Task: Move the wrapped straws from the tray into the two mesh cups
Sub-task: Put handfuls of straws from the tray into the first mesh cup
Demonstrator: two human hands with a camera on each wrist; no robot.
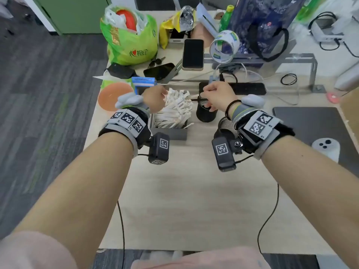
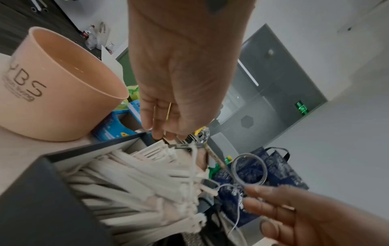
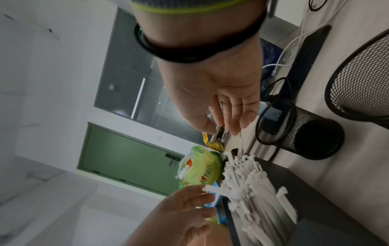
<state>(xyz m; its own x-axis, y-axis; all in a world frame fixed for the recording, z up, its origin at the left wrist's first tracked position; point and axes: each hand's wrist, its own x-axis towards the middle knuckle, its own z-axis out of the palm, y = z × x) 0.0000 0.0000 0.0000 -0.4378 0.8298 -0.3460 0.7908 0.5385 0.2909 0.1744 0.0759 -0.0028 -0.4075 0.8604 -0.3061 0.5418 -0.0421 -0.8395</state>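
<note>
Cluttered desk (image 1: 174, 181), green door behind. Left hand (image 1: 155, 98) loose-fingered, empty, over far ends of straws (image 1: 174, 111); right hand (image 1: 217, 96) likewise relaxed above near cup (image 1: 206, 111). Straws heaped in tray (image 1: 169, 133), lengthwise away, left of cup; left hand nearer.

Both forearms outstretched, left hand (image 1: 155, 98) and right hand (image 1: 217, 94) loosely open, fingers relaxed.
</note>
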